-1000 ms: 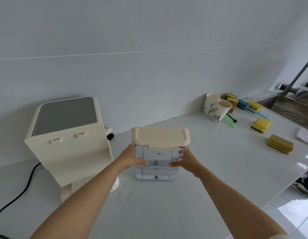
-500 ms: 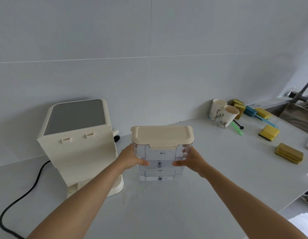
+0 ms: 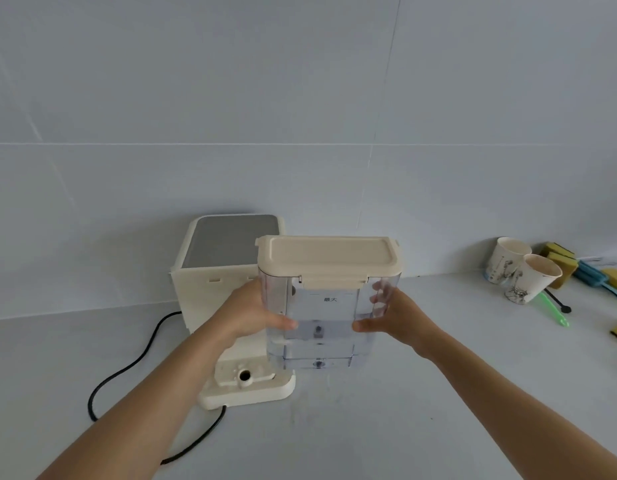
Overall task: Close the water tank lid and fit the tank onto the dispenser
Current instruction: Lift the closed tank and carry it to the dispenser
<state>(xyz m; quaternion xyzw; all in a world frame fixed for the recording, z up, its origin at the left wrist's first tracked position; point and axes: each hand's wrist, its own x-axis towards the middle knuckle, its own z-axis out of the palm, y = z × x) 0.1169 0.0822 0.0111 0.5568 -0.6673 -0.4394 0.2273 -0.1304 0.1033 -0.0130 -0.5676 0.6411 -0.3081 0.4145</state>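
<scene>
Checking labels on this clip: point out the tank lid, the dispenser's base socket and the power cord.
tank lid [image 3: 329, 254], head view, flat top centre
base socket [image 3: 245, 375], head view, round opening
power cord [image 3: 127, 367], head view, black loop left of dispenser

Two white printed paper cups [image 3: 521, 271] stood near yellow sponges [image 3: 561, 261] on the pale grey countertop [image 3: 438, 427]; a green plastic utensil [image 3: 554, 311] lay beside them.
</scene>
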